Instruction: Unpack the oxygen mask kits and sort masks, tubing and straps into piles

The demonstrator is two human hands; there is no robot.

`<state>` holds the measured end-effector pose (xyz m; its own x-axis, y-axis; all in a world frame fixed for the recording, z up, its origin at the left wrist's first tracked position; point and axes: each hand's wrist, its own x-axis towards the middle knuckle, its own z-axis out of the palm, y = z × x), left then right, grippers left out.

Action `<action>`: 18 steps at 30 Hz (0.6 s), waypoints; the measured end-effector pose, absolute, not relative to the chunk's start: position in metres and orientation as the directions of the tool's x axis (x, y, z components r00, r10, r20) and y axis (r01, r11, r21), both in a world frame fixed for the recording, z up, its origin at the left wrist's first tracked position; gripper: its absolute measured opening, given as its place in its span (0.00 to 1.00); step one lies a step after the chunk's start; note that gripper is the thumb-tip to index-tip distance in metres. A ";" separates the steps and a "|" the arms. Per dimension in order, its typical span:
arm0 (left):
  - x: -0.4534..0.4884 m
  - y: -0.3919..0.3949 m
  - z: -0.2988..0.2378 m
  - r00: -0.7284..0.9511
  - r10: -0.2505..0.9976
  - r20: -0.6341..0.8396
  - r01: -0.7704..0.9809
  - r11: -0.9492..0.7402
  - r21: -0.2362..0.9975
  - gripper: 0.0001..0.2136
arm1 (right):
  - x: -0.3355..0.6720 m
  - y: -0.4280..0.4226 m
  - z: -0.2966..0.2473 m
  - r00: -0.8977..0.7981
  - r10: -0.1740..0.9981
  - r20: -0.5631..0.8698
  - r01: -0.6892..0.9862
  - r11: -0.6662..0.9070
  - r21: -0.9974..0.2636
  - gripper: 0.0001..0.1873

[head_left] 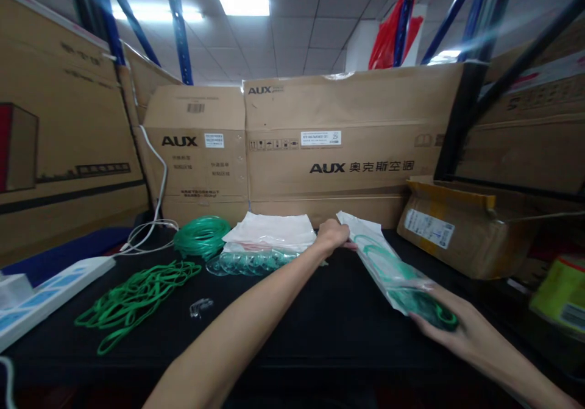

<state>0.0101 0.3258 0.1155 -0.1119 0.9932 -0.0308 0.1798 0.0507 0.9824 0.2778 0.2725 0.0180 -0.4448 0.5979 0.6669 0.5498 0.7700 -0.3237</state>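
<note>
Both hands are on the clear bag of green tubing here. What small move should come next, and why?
Probably lower the clear bag flat onto the black table. The left hand pinches its far end and the right hand cups the near end where the green tubing bunches, so it hangs slanted and stretched between them.

The wide cardboard box [351,135] read "AUX" at its top corner and "AUX 奥克斯空调" across its front. The smaller cardboard box [196,147] beside it read "AUX". Their white labels stayed illegible.
</note>
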 end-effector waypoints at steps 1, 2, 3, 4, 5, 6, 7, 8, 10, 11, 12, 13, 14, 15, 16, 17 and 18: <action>0.003 0.326 0.119 -0.137 0.990 -0.027 0.161 0.049 0.986 0.15 | 0.277 0.272 0.019 -0.451 0.574 0.684 0.545 0.784 -0.298 0.21; -0.005 0.325 0.123 -0.160 0.987 -0.031 0.137 0.054 0.989 0.16 | 0.276 0.270 0.021 -0.457 0.560 0.691 0.543 0.791 -0.281 0.20; -0.014 0.324 0.127 -0.181 0.983 -0.036 0.113 0.057 0.992 0.16 | 0.275 0.268 0.024 -0.464 0.554 0.692 0.543 0.794 -0.273 0.20; -0.025 0.321 0.132 -0.204 0.978 -0.034 0.091 0.053 0.994 0.16 | 0.274 0.266 0.026 -0.470 0.555 0.686 0.542 0.795 -0.272 0.19; -0.037 0.318 0.136 -0.227 0.973 -0.030 0.072 0.047 0.996 0.15 | 0.273 0.264 0.028 -0.472 0.557 0.683 0.540 0.795 -0.275 0.19; -0.051 0.313 0.140 -0.254 0.967 -0.022 0.057 0.038 0.998 0.15 | 0.273 0.263 0.030 -0.468 0.562 0.681 0.539 0.793 -0.284 0.18; -0.065 0.307 0.144 -0.282 0.959 -0.014 0.046 0.028 0.999 0.15 | 0.272 0.263 0.031 -0.461 0.569 0.681 0.539 0.789 -0.294 0.18; -0.080 0.300 0.147 -0.313 0.950 -0.007 0.040 0.021 0.999 0.14 | 0.272 0.263 0.031 -0.454 0.577 0.679 0.540 0.785 -0.305 0.17; -0.109 0.284 0.152 -0.366 0.930 0.008 0.043 0.009 0.999 0.12 | 0.272 0.266 0.030 -0.439 0.593 0.675 0.545 0.773 -0.325 0.17; -0.123 0.276 0.153 -0.390 0.921 0.018 0.054 0.003 0.999 0.11 | 0.272 0.268 0.028 -0.432 0.600 0.673 0.547 0.768 -0.334 0.17; -0.137 0.268 0.153 -0.409 0.912 0.028 0.070 0.001 0.998 0.11 | 0.272 0.270 0.027 -0.426 0.607 0.671 0.549 0.763 -0.341 0.18; -0.150 0.260 0.153 -0.422 0.906 0.032 0.093 0.008 0.996 0.11 | 0.272 0.271 0.025 -0.422 0.613 0.668 0.552 0.758 -0.347 0.18; -0.162 0.253 0.152 -0.427 0.904 0.029 0.124 0.026 0.992 0.12 | 0.271 0.273 0.023 -0.419 0.617 0.666 0.555 0.755 -0.351 0.18; -0.173 0.247 0.151 -0.425 0.905 0.017 0.162 0.058 0.985 0.12 | 0.271 0.274 0.021 -0.416 0.619 0.666 0.556 0.753 -0.352 0.19; -0.183 0.243 0.150 -0.415 0.910 -0.003 0.208 0.098 0.973 0.11 | 0.271 0.275 0.020 -0.416 0.620 0.665 0.557 0.752 -0.353 0.19; -0.192 0.239 0.150 -0.408 0.913 -0.023 0.259 0.140 0.956 0.10 | 0.271 0.275 0.018 -0.414 0.624 0.663 0.561 0.749 -0.354 0.19; -0.199 0.236 0.149 -0.405 0.914 -0.034 0.316 0.175 0.933 0.10 | 0.271 0.275 0.018 -0.413 0.628 0.660 0.564 0.745 -0.355 0.19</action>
